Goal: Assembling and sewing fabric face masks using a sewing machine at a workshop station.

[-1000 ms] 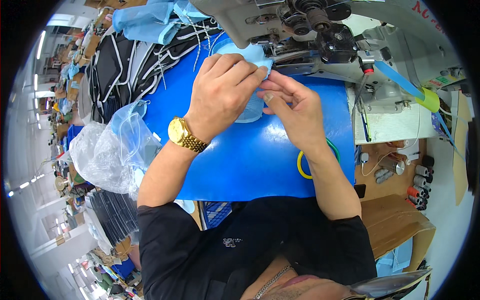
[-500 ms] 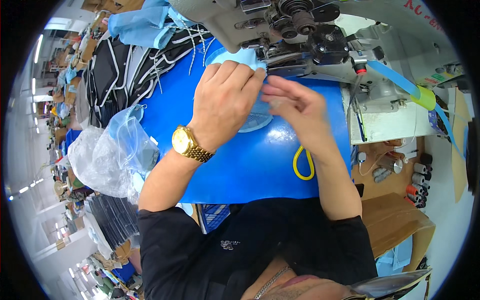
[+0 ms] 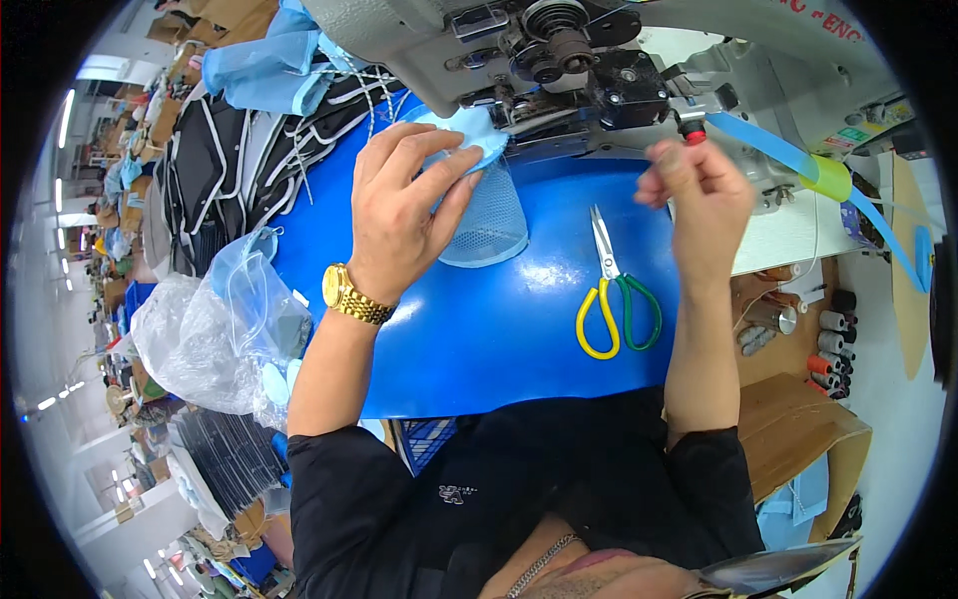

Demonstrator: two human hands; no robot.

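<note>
My left hand (image 3: 404, 205), with a gold watch on its wrist, presses a light blue fabric piece (image 3: 469, 140) flat against the sewing machine (image 3: 559, 60). A pale blue mesh part (image 3: 496, 222) of that piece hangs out below my fingers onto the blue table (image 3: 479, 329). My right hand (image 3: 699, 195) is raised to the right of the machine head with its fingers pinched together; whether a thread is in them I cannot tell. Scissors with one yellow and one green handle (image 3: 611, 290) lie on the blue table between my two hands.
A clear plastic bag (image 3: 205, 334) with blue pieces sits at the table's left edge. Black garments with white trim (image 3: 225, 165) and blue fabric (image 3: 264, 65) are piled behind it. A blue strip (image 3: 798, 160) runs off the machine rightward. Thread spools (image 3: 828, 344) sit low right.
My right hand has left the fabric and moved right and up, uncovering the scissors. My left hand stays on the fabric at the machine.
</note>
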